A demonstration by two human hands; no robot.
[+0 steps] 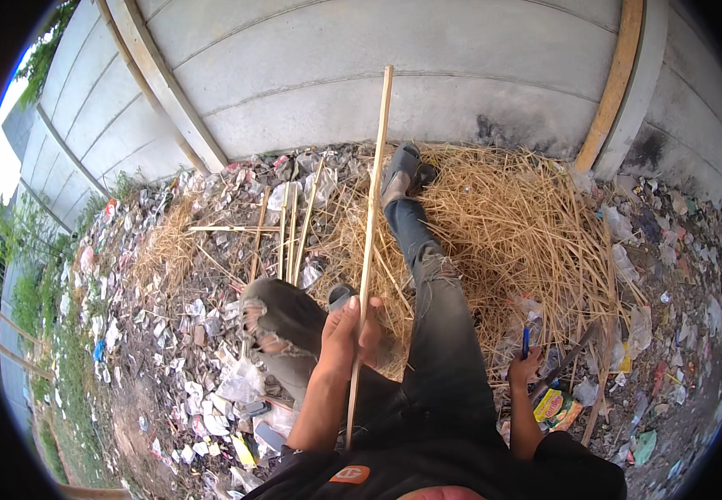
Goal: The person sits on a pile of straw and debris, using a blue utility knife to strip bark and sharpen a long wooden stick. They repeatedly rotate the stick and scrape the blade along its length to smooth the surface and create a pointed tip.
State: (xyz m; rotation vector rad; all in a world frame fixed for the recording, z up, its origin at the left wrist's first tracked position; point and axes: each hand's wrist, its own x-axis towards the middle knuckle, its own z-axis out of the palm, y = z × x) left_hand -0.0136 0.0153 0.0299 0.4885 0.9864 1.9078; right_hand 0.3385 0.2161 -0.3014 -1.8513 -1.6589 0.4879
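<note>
Concrete wall [377, 75] behind, then dry straw [502, 225] on the ground. Long bamboo strip [372, 217] – probably light, stiff, a little springy – stands between the knees; left hand [346, 333] grips its lower part, a good place. Right hand [526, 367] closes on a blue-handled tool [525, 342].

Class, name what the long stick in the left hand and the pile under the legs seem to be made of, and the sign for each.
Long stick: likely split bamboo or wood, pale, matt, straight.
Pile: dry straw, by its thin golden stalks.
</note>
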